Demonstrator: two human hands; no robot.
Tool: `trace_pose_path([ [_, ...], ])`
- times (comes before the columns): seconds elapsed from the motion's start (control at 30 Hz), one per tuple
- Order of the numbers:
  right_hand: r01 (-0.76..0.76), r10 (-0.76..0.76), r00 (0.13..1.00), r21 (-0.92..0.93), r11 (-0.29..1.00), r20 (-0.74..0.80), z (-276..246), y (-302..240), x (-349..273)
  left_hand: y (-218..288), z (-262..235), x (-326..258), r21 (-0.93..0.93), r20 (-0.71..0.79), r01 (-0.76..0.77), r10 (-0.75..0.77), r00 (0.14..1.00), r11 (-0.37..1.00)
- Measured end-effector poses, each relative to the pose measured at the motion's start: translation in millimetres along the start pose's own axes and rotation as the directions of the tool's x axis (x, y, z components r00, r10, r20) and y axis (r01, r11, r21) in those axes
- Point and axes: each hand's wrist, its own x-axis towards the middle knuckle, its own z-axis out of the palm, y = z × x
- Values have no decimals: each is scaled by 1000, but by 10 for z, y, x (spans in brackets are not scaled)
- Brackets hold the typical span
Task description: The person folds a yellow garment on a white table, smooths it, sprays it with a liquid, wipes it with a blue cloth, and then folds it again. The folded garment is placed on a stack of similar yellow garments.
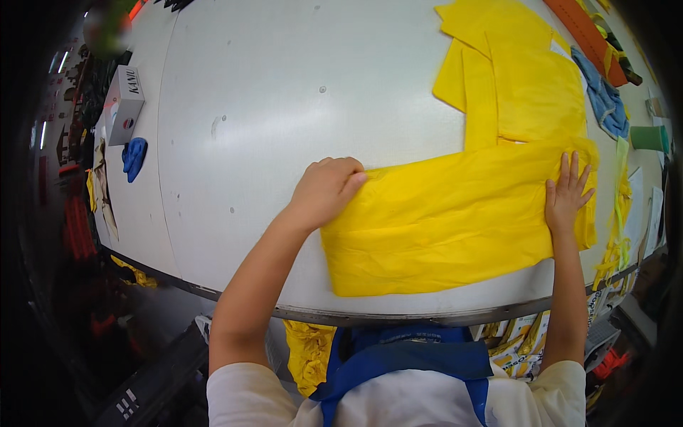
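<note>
White worktable (284, 107), yellow garment (441, 220) spread near front edge.
Left hand (326, 191) curled, pinching garment's left corner; right hand (567, 193) flat, fingers splayed, pressing right end. Blue cloth (603, 96), blue glove (133, 156) well apart.

a single head-worn view looks steeply down from above the person's chest onto a white table (270, 107), close in. the fisheye bends the table's near edge. both forearms enter from the lower edge.
</note>
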Motion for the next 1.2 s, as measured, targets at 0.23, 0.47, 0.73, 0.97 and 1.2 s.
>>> trace_pose_path([
  [0.23,31,-32,999,17,999,40,-81,-68,-8,-58,-70,-16,286,110,45,-79,991,957],
  [0.47,-86,70,965,52,995,252,-262,-695,-100,-491,-234,-235,551,-82,238,-231,969,800],
  [0.73,-158,-23,854,301,940,520,-963,-634,238,237,319,-667,533,-224,136,-16,975,835],
  [0.97,-399,303,916,655,641,262,-247,1001,1660,-80,472,-611,517,-185,135,-43,982,845],
  [1.2,-212,269,954,339,917,-132,409,1632,2753,-464,420,-737,525,-210,84,33,977,847],
])
